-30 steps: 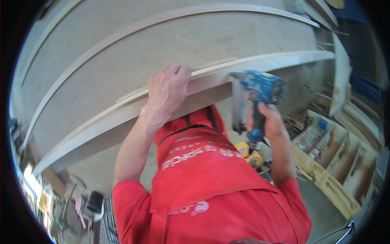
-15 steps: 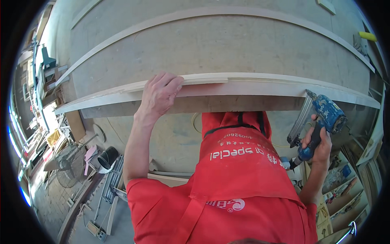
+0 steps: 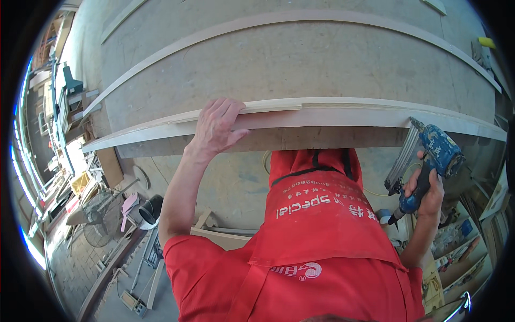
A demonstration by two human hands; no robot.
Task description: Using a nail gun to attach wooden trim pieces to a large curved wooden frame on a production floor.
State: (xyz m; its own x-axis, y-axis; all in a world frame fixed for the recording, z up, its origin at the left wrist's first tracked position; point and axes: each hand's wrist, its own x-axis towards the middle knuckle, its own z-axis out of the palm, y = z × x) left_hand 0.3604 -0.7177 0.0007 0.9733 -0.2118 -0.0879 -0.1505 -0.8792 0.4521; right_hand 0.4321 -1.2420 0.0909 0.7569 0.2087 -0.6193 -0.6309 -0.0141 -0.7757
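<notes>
A long pale board [image 3: 338,117] runs across in front of me along the near edge of the worktable. Along its top edge lies a thinner wooden strip [image 3: 276,105], which ends near the middle. My left hand [image 3: 217,126] is closed over the strip and board, fingers curled across the top and thumb spread along the near face. My right hand [image 3: 431,193] grips the handle of a scuffed blue nail gun [image 3: 443,150] with a slanted metal magazine. The gun's nose is at the board's near face, toward the right end; contact cannot be made out.
Another long strip [image 3: 311,16] lies farther back on the grey worktable [image 3: 322,59]. At left on the floor stand a fan [image 3: 102,217] and a black bucket [image 3: 151,210]. Shelves with tools [image 3: 461,252] fill the lower right. A yellow object [image 3: 486,42] sits far right.
My left thumb has moved away from the fingers, out along the board's face. The whole view has shifted slightly; the nail gun stays near the same spot on the board.
</notes>
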